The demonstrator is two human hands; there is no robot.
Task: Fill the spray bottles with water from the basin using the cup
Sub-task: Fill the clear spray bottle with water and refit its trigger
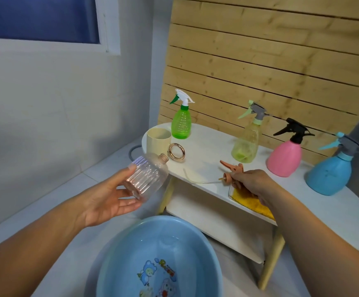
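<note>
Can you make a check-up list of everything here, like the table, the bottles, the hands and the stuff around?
Surface: white table, shelf below.
Job's things: ribbed clear bottle uncapped; peach spray head on table; cup; basin with water; green, yellowish, pink, blue sprayers capped.
Clutter: gold ring, yellow cloth.
Grippers: left hand holds ribbed bottle; right hand grips spray head.
Cables: nothing seen.
Surroundings: slatted wood panel, window.

The blue basin (159,258) is cut off by the lower picture edge; its water level cannot be judged. The yellow cloth (252,203) is partly covered by the right hand (252,182). The base of the clear ribbed bottle (147,179) is hidden behind the left hand (108,196). The cup (158,142) interior is not seen.
</note>
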